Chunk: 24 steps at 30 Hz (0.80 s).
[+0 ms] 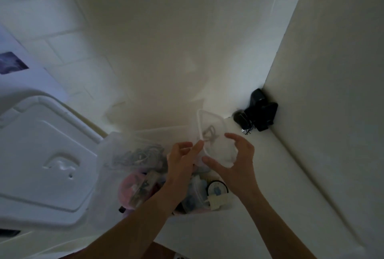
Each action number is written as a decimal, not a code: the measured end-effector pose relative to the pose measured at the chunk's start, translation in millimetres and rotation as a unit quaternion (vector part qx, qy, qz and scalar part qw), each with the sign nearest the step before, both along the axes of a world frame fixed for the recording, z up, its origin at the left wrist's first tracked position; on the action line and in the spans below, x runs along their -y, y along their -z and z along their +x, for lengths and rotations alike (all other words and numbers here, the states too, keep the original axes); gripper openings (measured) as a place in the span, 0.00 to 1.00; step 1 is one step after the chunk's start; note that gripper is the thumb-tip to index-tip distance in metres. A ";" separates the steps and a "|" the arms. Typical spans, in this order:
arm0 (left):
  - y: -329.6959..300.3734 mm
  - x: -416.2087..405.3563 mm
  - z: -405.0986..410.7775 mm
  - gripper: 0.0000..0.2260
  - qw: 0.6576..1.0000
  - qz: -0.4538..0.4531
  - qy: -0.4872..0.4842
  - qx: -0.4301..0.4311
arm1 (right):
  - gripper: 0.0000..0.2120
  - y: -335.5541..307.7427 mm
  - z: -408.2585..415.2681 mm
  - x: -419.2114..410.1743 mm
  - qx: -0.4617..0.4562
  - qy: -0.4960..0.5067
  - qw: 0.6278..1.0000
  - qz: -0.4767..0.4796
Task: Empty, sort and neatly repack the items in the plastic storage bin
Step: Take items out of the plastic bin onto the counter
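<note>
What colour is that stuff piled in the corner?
Black, seen in the head view.

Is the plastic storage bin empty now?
No. The storage bin still holds a cable bundle and other small items.

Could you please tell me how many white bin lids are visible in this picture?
1. The white lid lies at the left, beside the clear storage bin over which both hands hold a small clear container. Another could lie out of view.
</note>
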State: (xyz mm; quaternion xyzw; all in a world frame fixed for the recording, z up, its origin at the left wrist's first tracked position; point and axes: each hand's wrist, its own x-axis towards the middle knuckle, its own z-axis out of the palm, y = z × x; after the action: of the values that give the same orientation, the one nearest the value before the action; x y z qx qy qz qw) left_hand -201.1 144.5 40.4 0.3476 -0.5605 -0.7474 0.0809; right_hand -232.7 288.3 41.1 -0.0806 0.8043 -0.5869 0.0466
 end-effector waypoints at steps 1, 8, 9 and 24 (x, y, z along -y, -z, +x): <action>-4.5 -4.7 -2.0 0.20 0.999 0.027 0.019 -0.020 | 0.42 -3.5 -3.6 -1.8 0.003 0.019 1.000 0.000; -16.0 -24.2 -30.9 0.11 0.986 -0.014 0.167 -0.008 | 0.40 -2.2 -44.6 -28.5 -0.035 0.054 0.995 0.071; -11.2 -22.7 -31.0 0.09 0.977 -0.089 0.193 -0.008 | 0.40 2.0 -51.0 -33.7 -0.035 0.063 0.995 0.070; 81.1 80.8 -92.3 0.21 0.475 -0.768 0.397 0.165 | 0.38 109.6 -112.4 -70.4 0.070 0.044 0.993 0.079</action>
State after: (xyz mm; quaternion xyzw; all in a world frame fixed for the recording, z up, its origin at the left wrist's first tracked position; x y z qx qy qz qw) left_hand -293.4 63.7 -40.7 0.0033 -0.9914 0.1005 -0.0840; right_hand -345.1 358.7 -68.4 0.0000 0.8456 -0.5273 0.0828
